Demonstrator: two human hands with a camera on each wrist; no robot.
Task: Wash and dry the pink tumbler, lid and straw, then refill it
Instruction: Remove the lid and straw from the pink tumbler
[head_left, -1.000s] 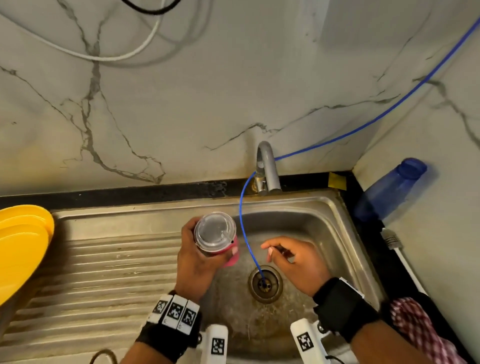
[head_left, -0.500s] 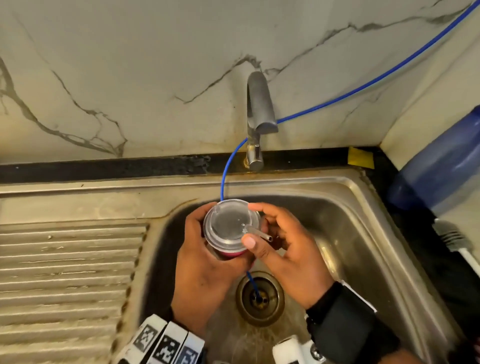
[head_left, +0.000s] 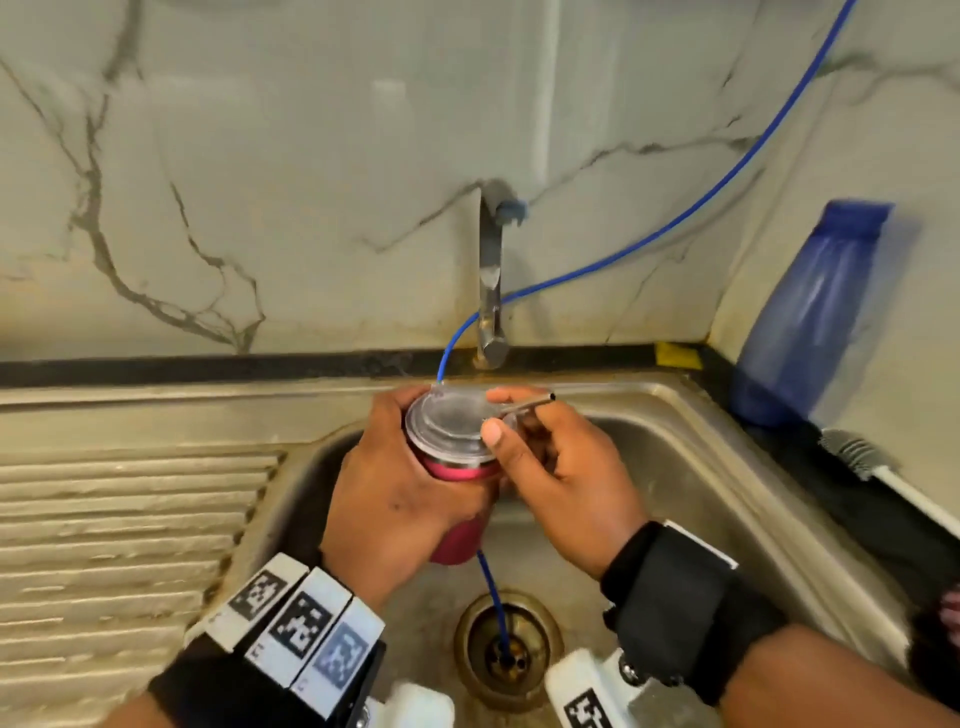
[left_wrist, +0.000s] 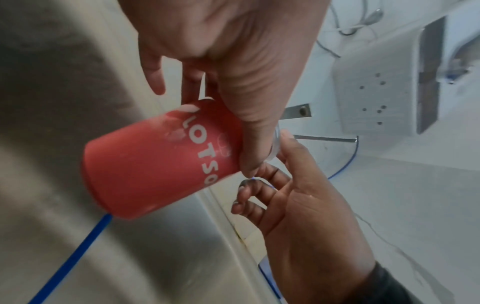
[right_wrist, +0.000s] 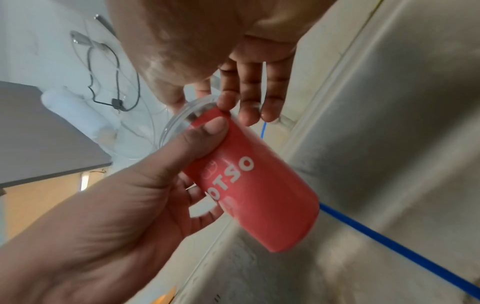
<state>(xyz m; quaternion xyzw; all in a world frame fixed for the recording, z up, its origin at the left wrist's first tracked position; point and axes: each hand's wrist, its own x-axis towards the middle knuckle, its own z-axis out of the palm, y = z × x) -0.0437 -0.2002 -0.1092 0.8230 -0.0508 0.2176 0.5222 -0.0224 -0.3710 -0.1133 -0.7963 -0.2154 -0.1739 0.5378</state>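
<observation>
My left hand (head_left: 400, 493) grips the pink tumbler (head_left: 460, 470) around its body and holds it tilted above the sink basin (head_left: 675, 467). A clear lid (head_left: 447, 423) sits on the tumbler. A metal straw (head_left: 527, 404) sticks out of the lid toward the right. My right hand (head_left: 493, 413) pinches the straw between thumb and index finger right at the lid. The left wrist view shows the tumbler (left_wrist: 161, 158) with white lettering, my left hand (left_wrist: 233, 61) above it and my right hand (left_wrist: 298, 195) beside it. In the right wrist view the tumbler (right_wrist: 259, 185) slants down, lid (right_wrist: 179, 123) uppermost.
The tap (head_left: 491, 280) stands just behind the tumbler, no water visible from it. A thin blue hose (head_left: 675, 223) runs from the wall down into the drain (head_left: 506, 649). A blue bottle (head_left: 810, 312) and a brush (head_left: 857, 457) lie on the right counter. A ribbed drainboard (head_left: 130, 519) is left.
My right hand moved from above the drain to the lid and took hold of the straw. The left hand brought the tumbler right, over the basin and closer to the tap.
</observation>
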